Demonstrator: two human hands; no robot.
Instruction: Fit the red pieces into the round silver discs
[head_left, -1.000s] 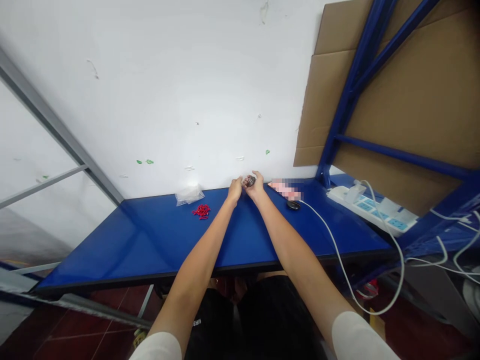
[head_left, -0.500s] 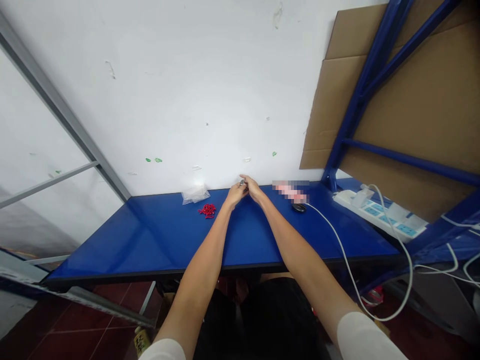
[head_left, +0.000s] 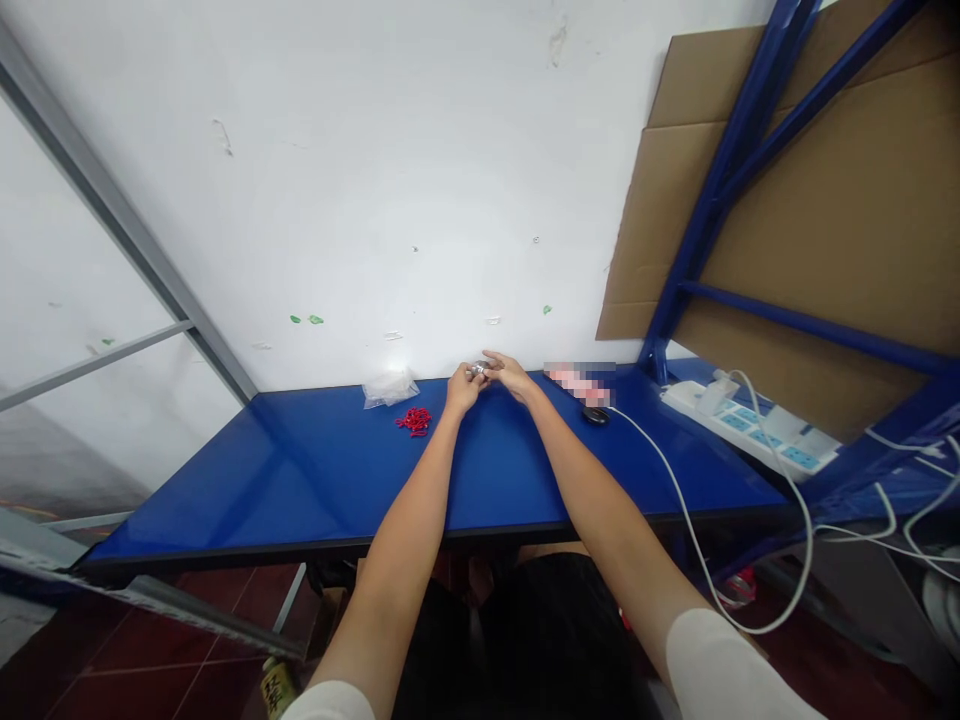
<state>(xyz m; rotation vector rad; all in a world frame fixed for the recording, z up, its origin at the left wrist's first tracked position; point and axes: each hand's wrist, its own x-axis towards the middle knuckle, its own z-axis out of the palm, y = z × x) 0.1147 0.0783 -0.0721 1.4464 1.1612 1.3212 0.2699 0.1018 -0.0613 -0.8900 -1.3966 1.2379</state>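
Observation:
Over the far side of the blue table (head_left: 315, 470), both hands meet on a small shiny silver-coloured object (head_left: 478, 369). Its kind is too small to make out. My left hand (head_left: 461, 390) has its fingers closed round the left end. From the other side, my right hand (head_left: 511, 377) pinches it, with one finger raised above. Left of my left hand lies a small heap of red cord-like pieces (head_left: 415, 421). Behind that heap sits a clear plastic bag (head_left: 390, 387), close to the wall.
A black rounded object (head_left: 595, 415) lies at the right beside a blurred-out pink item (head_left: 577, 385). A white cable (head_left: 675, 480) loops over the table's front edge. The white power strip (head_left: 750, 425) stands near the blue metal frame (head_left: 690, 230).
My hands have drawn slightly apart and turned, so more of the silver object shows between them. The red heap and the bag have stayed put.

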